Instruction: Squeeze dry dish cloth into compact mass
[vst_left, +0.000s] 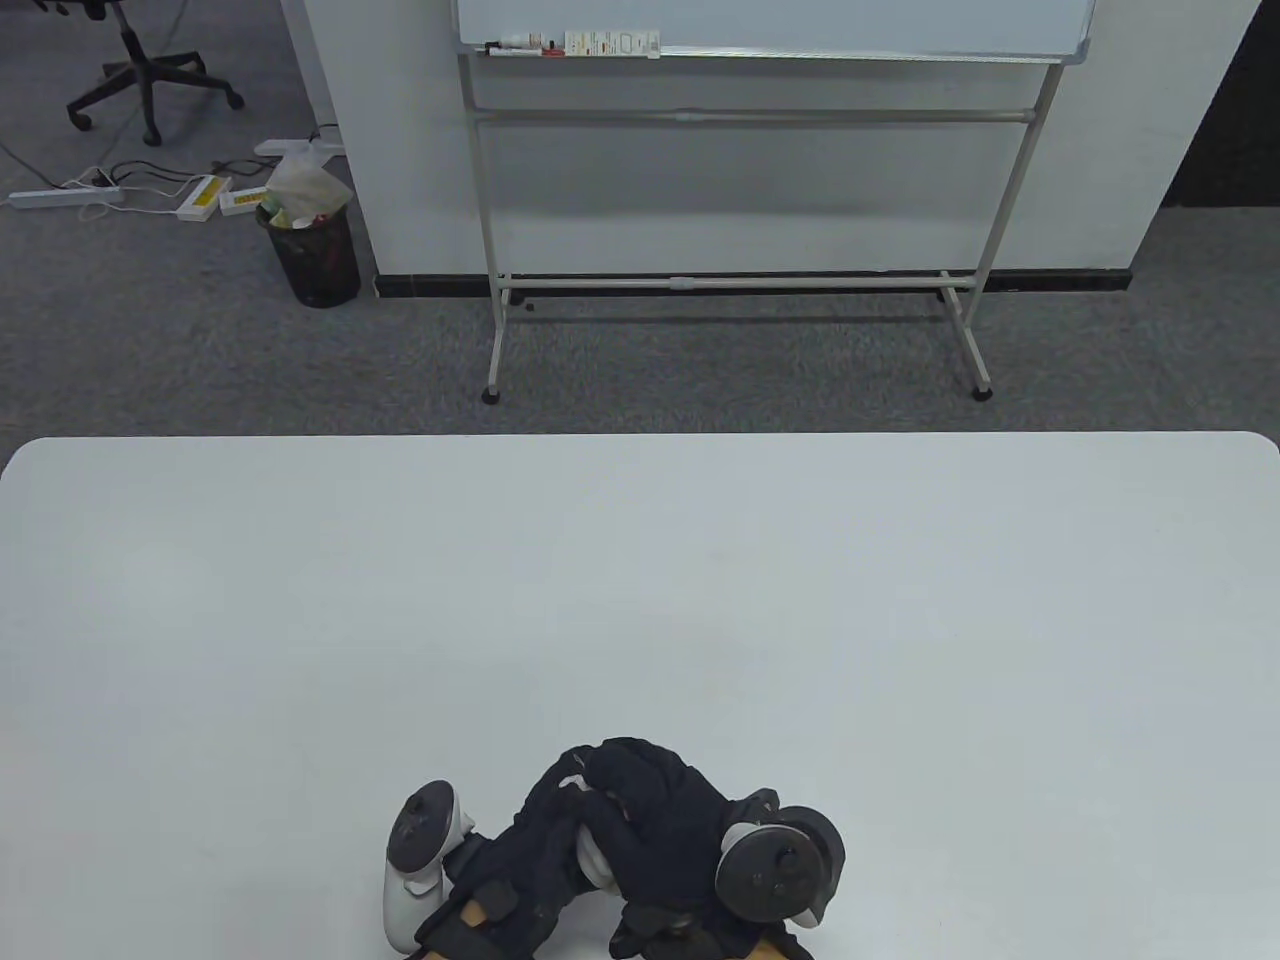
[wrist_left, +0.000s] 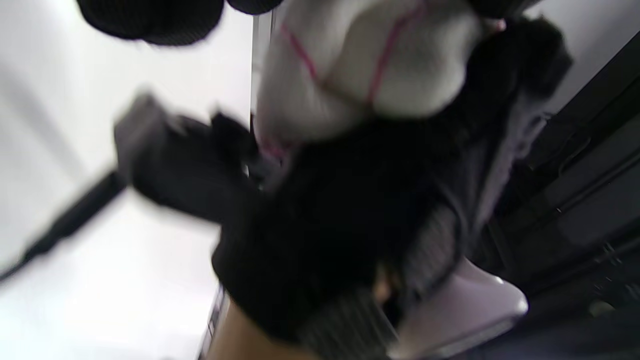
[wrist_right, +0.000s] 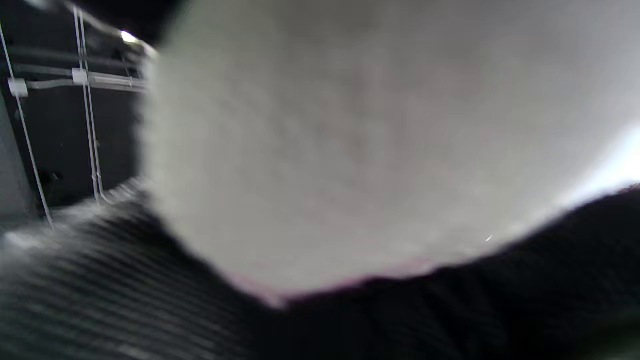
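The dish cloth (vst_left: 592, 862) is white with thin pink lines and is bunched into a small wad between my two hands at the table's near edge. Only a small patch of it shows in the table view. In the left wrist view the cloth (wrist_left: 370, 65) bulges out between dark gloved fingers. In the right wrist view the cloth (wrist_right: 360, 145) fills most of the frame, blurred. My left hand (vst_left: 540, 850) grips the wad from the left. My right hand (vst_left: 660, 810) wraps over it from the right and on top.
The white table (vst_left: 640, 600) stretches away beyond my hands. A whiteboard on a stand (vst_left: 740, 200) and a black waste bin (vst_left: 312, 250) stand on the carpet past the table's far edge.
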